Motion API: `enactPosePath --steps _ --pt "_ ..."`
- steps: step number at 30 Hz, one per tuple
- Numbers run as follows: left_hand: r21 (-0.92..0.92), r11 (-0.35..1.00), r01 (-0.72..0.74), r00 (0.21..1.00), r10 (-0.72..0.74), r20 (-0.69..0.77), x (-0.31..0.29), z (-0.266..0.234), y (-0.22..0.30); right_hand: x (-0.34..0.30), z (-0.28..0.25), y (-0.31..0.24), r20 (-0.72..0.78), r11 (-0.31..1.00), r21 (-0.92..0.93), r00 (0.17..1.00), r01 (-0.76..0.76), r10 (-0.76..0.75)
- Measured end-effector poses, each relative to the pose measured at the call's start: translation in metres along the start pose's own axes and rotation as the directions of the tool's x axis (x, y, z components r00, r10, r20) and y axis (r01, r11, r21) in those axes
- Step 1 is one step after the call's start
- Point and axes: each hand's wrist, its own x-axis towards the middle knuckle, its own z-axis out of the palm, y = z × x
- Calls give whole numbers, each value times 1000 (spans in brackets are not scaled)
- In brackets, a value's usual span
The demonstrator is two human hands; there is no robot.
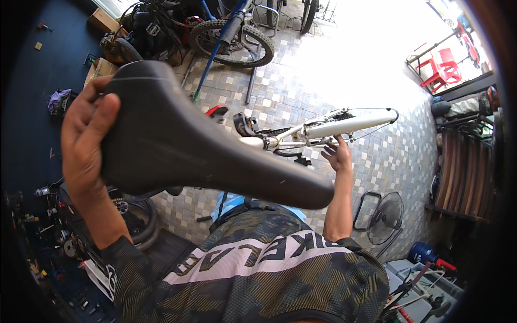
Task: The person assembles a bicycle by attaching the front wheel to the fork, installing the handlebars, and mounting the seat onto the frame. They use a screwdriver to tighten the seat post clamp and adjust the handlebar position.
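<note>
A black bicycle saddle (177, 129) fills much of the view, close up and tilted, its narrow nose pointing right. My left hand (86, 140) grips its wide rear end, with the thumb over the edge. Behind the saddle is a white bicycle frame (350, 125), with a black pedal (245, 125) beside it. A white tube (251, 142) runs from the frame's clamp to behind the saddle; whether the two are joined is hidden. My right hand (338, 155) is open below the frame, fingers apart, fingertips at or very near its underside.
A bicycle with a knobby tyre (231, 44) stands at the far left-centre on the tiled floor (215, 86). Red plastic chairs (442, 70) are at the far right. A round fan (385, 218) lies nearer on the right, with a blue container (423, 252) beyond it. Tools and parts crowd the left side.
</note>
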Motion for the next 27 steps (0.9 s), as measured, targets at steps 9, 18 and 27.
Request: enactPosePath --steps 9,18,27 --pt "14 996 -86 951 78 299 49 308 -60 -151 -9 -145 602 841 487 607 236 -519" --pt "130 948 -290 721 127 681 36 453 -149 -24 -153 -146 122 742 598 880 304 -459" --pt "795 420 -438 691 -408 596 -42 227 -268 -13 -204 -141 42 760 545 894 354 -447"
